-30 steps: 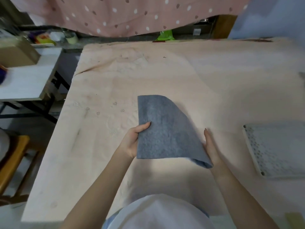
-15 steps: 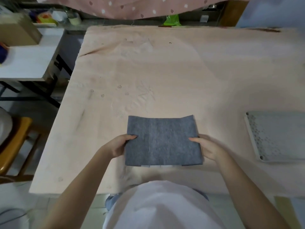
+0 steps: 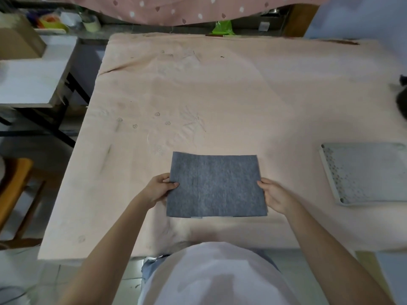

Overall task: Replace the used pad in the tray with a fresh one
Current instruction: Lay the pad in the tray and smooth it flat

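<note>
We hold the grey pad (image 3: 214, 186) flat over the near middle of the table (image 3: 220, 95), our left hand (image 3: 158, 190) pinching its nine o'clock edge and our right hand (image 3: 275, 195) pinching its three o'clock edge. The tray (image 3: 330, 172) sits well apart at three o'clock and looks bare. The soft pad could sag or fold on the way over, then land creased or overhang the tray's rim if we lower it off-square.
</note>
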Available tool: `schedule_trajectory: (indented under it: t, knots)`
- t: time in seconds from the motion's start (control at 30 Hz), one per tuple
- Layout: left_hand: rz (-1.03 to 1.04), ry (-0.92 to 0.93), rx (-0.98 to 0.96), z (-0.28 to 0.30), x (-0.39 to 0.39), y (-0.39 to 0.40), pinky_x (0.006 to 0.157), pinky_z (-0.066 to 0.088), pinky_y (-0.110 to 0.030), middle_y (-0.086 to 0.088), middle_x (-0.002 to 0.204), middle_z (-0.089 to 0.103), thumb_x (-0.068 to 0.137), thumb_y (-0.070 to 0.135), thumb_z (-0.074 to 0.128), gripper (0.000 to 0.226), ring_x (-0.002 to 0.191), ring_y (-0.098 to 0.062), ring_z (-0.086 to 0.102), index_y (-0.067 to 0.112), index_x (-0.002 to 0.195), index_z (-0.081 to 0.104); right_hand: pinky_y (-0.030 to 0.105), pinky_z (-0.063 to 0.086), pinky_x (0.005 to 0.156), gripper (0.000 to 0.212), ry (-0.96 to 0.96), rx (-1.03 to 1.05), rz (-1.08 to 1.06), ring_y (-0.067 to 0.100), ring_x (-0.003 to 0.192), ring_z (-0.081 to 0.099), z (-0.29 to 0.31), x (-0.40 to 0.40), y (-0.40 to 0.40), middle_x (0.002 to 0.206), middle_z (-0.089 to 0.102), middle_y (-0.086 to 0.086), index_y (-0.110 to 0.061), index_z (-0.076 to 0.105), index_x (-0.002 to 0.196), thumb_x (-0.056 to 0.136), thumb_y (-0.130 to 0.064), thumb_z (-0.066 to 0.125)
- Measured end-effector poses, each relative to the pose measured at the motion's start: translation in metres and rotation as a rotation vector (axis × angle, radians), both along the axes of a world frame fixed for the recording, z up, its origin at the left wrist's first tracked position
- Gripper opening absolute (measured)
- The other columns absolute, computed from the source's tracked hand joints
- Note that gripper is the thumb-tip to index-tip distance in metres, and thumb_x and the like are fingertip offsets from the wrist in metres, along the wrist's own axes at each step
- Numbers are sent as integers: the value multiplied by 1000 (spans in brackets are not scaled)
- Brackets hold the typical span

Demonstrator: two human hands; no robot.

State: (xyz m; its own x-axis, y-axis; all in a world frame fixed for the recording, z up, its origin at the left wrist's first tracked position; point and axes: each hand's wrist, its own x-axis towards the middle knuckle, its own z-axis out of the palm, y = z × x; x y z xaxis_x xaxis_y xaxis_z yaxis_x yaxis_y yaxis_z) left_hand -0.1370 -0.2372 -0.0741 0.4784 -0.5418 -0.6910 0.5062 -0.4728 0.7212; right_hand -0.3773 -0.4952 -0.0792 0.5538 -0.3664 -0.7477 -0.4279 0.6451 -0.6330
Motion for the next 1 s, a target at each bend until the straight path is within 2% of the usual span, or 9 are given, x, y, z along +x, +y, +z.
schedule_trajectory:
  t: [0.1, 0.17, 0.27, 0.33, 0.5, 0.6, 0.73, 0.87, 1.0]
  knots:
    - [-43, 2, -50, -1, 3, 3, 72, 58, -31, -6, 101, 70, 90, -1, 58, 21, 93, -23, 67, 11, 106, 65, 41, 53, 87, 36, -74, 68, 44, 27, 111, 63, -1, -2, 6, 121, 65, 10, -9, 55, 128, 93, -18, 57]
    - [-56, 20, -68, -1, 3, 6, 63, 58, -28, -6, 101, 70, 90, 0, 58, 24, 90, -21, 69, 12, 110, 64, 43, 50, 92, 41, -58, 47, 111, 28, 114, 61, 0, -1, 10, 124, 64, 11, -10, 55, 127, 87, -12, 64]
    - [-61, 27, -90, -2, 5, 7, 46, 50, -19, -5, 95, 71, 90, 1, 59, 25, 76, -15, 71, 11, 112, 64, 46, 46, 99, 43, -46, 6, 106, 29, 115, 60, -1, -1, 14, 125, 63, 12, -8, 55, 128, 86, -2, 62]
    - [-56, 51, -119, -4, 7, 6, 42, 45, -17, -2, 91, 73, 89, 0, 59, 25, 72, -12, 70, 10, 111, 65, 48, 44, 101, 43, -80, 12, 76, 31, 116, 59, 0, -4, 16, 125, 63, 13, -8, 55, 127, 85, -3, 62]
    - [-114, 121, -216, -2, 9, -14, 45, 49, -17, -2, 95, 74, 88, 1, 59, 24, 74, -12, 71, 13, 108, 67, 40, 55, 87, 41, -130, -3, -17, 29, 111, 62, 16, -25, 11, 121, 65, 11, -10, 58, 125, 84, -6, 63]
    - [-186, 179, -271, 4, 3, -42, 62, 57, -23, -5, 103, 73, 88, -1, 58, 28, 88, -18, 71, 11, 113, 65, 33, 57, 78, 42, -136, -47, -102, 24, 106, 65, 29, -48, 5, 118, 68, 7, -12, 60, 121, 80, -9, 65]
    - [-294, 207, -300, 14, -14, -86, 76, 58, -29, -8, 112, 69, 87, -1, 58, 33, 98, -20, 68, 11, 118, 63, 31, 57, 80, 48, -135, -88, -259, 23, 105, 66, 42, -87, -5, 117, 68, 7, -9, 57, 126, 79, -9, 65]
    - [-409, 194, -299, 27, -40, -129, 77, 58, -29, -7, 114, 68, 89, -1, 56, 34, 97, -19, 68, 11, 121, 61, 36, 54, 89, 44, -147, -100, -388, 27, 112, 60, 53, -129, -9, 125, 62, 11, -8, 54, 130, 87, -5, 59]
    - [-488, 183, -299, 38, -73, -171, 75, 59, -28, -6, 111, 68, 89, -1, 56, 33, 90, -15, 70, 10, 119, 61, 41, 48, 94, 39, -130, -110, -522, 28, 109, 60, 57, -171, -13, 124, 61, 12, -4, 52, 131, 91, -2, 53]
